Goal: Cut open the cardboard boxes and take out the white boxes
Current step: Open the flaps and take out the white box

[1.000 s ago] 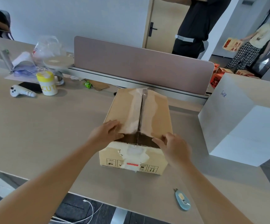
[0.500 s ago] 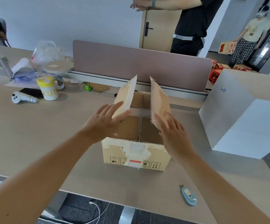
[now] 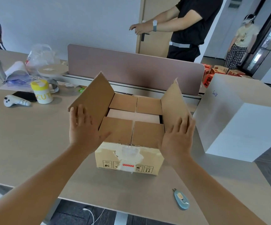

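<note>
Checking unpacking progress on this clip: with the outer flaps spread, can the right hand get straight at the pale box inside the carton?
Probably not yet. The right hand rests flat on the right outer flap, and four inner flaps lie folded over the pale box, leaving only a strip exposed. They need lifting first.

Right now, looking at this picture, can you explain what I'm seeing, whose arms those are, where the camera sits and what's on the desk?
There is no machine here. The camera is worn on a person's head and looks forward and down, so the two bare arms reaching in from the bottom are the wearer's own. The left hand and right hand press the two long flaps of a cardboard box outward; neither grips anything. The short inner flaps are still folded down, and a pale surface shows through the gap between them. On the desk lie a blue box cutter near the front edge, a large white box to the right, and a yellow-lidded cup and a white controller to the left.
</note>
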Available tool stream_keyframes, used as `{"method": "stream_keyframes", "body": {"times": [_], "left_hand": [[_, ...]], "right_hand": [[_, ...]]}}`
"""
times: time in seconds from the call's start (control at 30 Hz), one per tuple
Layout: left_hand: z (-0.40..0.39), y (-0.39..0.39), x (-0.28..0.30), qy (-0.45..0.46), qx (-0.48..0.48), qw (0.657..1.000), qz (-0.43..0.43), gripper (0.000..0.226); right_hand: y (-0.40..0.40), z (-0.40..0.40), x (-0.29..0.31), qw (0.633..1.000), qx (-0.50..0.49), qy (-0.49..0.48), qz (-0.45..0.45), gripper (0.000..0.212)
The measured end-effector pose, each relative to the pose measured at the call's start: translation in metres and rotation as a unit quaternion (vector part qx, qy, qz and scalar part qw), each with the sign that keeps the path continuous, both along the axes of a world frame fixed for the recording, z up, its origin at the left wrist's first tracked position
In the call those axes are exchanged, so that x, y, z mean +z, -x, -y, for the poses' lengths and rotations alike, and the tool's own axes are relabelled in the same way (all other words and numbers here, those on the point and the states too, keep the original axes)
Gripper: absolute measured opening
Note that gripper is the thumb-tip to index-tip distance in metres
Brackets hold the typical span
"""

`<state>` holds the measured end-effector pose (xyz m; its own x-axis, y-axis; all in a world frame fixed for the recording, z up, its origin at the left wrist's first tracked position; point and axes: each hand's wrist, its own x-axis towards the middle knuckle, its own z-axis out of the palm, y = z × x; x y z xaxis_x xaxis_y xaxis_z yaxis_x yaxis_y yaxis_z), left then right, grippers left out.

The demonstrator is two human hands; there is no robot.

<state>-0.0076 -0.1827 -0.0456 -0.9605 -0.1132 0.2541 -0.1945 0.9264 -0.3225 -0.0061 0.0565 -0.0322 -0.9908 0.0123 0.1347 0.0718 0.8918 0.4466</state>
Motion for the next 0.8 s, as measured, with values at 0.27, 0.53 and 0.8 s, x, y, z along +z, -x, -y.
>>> {"method": "stream_keyframes", "body": {"times": [0.27,0.53,0.8], "left_hand": [[-0.005,0.029,-0.028,-0.236,0.047,0.963,0.124,0.094],[0.003,0.049,-0.039,-0.472,0.014,0.877,0.092,0.098],[0.023,0.077,-0.041,-0.464,0.010,0.877,0.123,0.107]], "right_hand": [[0.021,-0.009,-0.032,0.923,-0.085,0.352,0.131,0.084],[0.033,0.013,-0.040,0.807,-0.077,0.571,0.126,0.099],[0.054,0.029,-0.038,0.845,-0.091,0.514,0.116,0.093]]}}
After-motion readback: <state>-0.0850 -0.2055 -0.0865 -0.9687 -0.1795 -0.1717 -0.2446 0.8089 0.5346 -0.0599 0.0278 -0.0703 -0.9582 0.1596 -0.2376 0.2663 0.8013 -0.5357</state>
